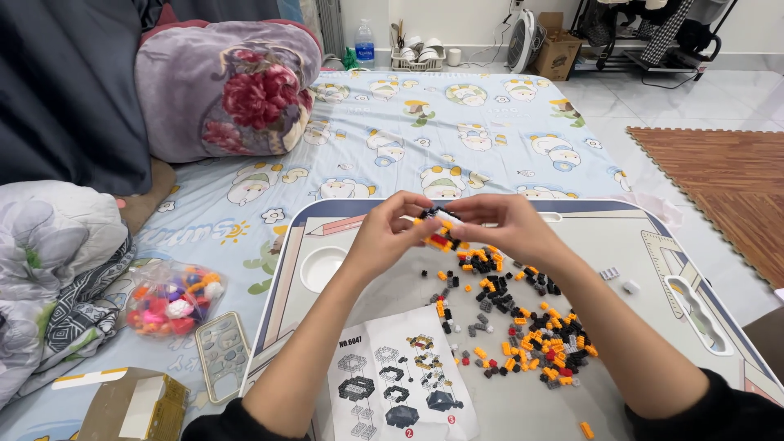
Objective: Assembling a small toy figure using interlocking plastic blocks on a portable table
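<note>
head view, one entry per item.

1. our left hand (390, 231): raised over the tray, fingertips drawn together and pinched on the left end of a small brick assembly.

2. our right hand (500, 222): opposite the left, fingertips likewise closed on the right end of the same assembly; the two sets of fingertips nearly meet.

3. small built piece of black, orange and red plastic bricks (439, 229): held between both sets of fingertips, above the tray and clear of it.

4. scattered heap of tiny loose bricks, black, orange, grey and a few red (523, 322): lying on the tray just below and beyond our right fingertips, spreading along under the right forearm.

5. folded white paper instruction sheet with grey and black build diagrams (400, 377): flat on the tray, well below the left fingertips, between our two forearms.

6. pale grey plastic lap tray with rounded corners and a moulded round cup recess (322, 268): beneath both hands; the recess sits just left of our left wrist.

7. clear plastic bag of mixed bright toy pieces (171, 300): on the patterned bedsheet, well to the left of the left fingers.

8. phone in a clear case (221, 354): just below that bag.

9. small open cardboard box (131, 404): on the sheet, far left of our left elbow.
</note>
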